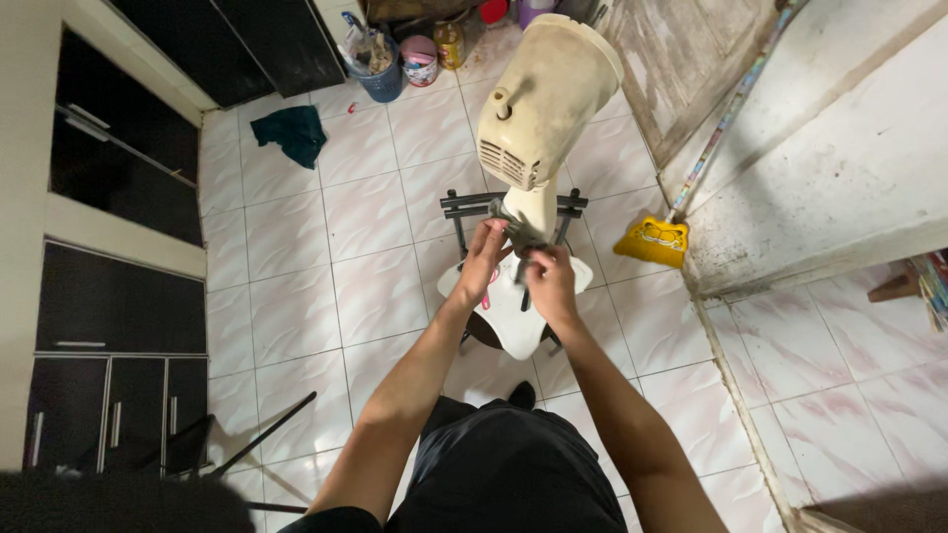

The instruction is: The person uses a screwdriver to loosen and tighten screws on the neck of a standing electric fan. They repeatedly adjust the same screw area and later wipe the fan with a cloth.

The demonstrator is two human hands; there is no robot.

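Head camera looked straight down at a person in black shorts standing on a floor of white and pink tiles (296,286). Two bare arms reached out in front. The left hand (484,265) was curled around the cream plastic neck of a standing fan (533,212), low down on its left side. The right hand (550,281) was just beside it, with its fingers pinched on a small grey part stuck to the same neck. The two hands were nearly touching each other.

Under the hands sat the fan's white plastic base (513,311), and it rested on a small dark metal stool (464,207). Above the hands the fan's big cream motor head (538,99) tilted up toward the camera.

To the right, a yellow broom head (652,240) with a long stick leaned near a dirty white wall (839,168). To the left stood black cabinets with cream frames (109,296). Farther off, a dark green cloth (291,133) lay on the tiles. At the far end stood a blue bucket (377,74) and a pink tub (420,59).
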